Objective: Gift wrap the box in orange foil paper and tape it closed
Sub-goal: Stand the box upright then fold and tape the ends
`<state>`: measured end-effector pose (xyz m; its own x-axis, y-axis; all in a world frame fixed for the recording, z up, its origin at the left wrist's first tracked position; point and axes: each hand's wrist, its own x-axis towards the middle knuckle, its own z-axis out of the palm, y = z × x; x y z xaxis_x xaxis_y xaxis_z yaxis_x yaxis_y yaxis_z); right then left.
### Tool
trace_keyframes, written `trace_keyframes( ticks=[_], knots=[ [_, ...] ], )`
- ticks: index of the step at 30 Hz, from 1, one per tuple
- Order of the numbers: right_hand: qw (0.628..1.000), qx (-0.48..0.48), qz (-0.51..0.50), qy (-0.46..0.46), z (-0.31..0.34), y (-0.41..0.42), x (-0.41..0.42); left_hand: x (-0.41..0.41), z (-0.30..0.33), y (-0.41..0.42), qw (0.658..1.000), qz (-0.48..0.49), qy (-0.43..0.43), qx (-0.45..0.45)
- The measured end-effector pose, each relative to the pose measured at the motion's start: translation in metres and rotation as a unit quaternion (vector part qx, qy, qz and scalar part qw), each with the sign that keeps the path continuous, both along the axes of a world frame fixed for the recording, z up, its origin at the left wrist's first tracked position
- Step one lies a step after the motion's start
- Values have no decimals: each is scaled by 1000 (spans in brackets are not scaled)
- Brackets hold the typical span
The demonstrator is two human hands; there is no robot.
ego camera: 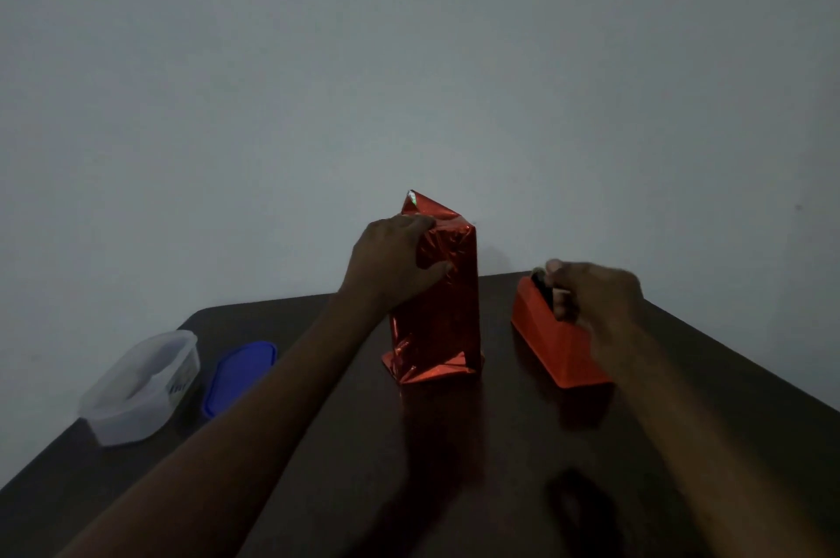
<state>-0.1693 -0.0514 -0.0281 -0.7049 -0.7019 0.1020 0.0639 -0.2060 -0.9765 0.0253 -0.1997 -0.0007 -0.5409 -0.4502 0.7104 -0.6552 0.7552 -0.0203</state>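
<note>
Meanwhile the left hand (391,259) grips the foil-wrapped box (443,298) while the right hand (591,293) pinches at the tape dispenser (552,339).

No legible text, brand, number or sign anywhere in view. Only candidate: a dark printed patch on the side wall of the clear tub (141,389), which sits just left of the blue lid (238,375). The print is too small and too dim to read; no letters or digits can be made out.
</note>
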Motion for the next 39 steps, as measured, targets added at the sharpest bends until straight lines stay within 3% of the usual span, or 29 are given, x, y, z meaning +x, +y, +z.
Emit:
trace_keyframes(
  ticks=[6,10,16,25,27,31,33,39],
  knots=[
    [981,2,50,187,71,-43,19,2,2,3,1000,-7,5,-9],
    [952,72,65,290,101,-78,26,2,2,5,1000,-9,7,-8],
    [910,185,90,361,111,-113,30,1,0,1,1000,-8,10,-6],
    [824,234,34,515,106,-129,30,3,-2,-4,1000,-11,4,-11],
    [826,249,37,505,106,-126,26,4,-1,-5,1000,-11,-1,-12],
    [909,233,121,323,97,-117,17,3,1,-3,1000,-12,-6,-16],
    [933,210,152,249,88,-115,17,4,1,-4,1000,-8,-9,-10],
    [948,162,208,179,74,-113,20,4,1,-3,1000,-7,-5,-5]
  ],
)
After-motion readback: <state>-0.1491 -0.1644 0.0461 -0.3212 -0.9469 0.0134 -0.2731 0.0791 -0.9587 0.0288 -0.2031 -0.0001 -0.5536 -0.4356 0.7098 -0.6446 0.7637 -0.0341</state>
